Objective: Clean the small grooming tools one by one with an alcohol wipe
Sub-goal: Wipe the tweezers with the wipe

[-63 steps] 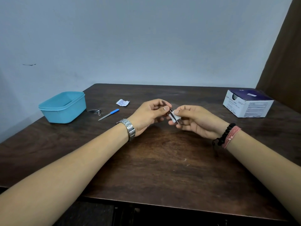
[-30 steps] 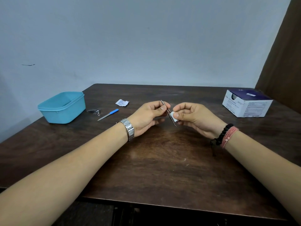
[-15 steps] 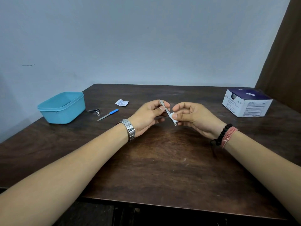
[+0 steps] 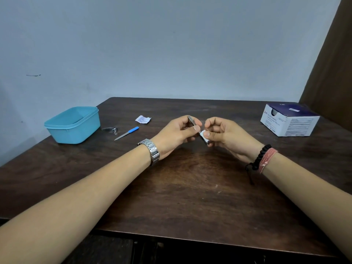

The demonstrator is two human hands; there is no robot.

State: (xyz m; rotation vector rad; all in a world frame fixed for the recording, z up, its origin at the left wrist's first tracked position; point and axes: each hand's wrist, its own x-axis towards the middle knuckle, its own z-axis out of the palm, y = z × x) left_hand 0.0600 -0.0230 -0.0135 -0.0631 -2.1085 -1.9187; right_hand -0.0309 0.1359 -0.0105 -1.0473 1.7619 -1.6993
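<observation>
Tub in teal sits at the table's left edge, with nail clippers just beside it, then a blue-handled nail file and a torn wipe sachet. Mid-table, the left hand pinches slim metal tweezers between thumb and curled fingers, upper end poking up, lower end running down into the alcohol wipe. The right hand pinches that folded wipe round the tip, thumb pressing on top. To do this well, I judge, keep the left grip steady and draw the wipe along both arms, turning the tool between strokes. Since two seconds ago the hands have risen slightly and the wipe has slid toward the tip. Far right stands the swab box.
</observation>
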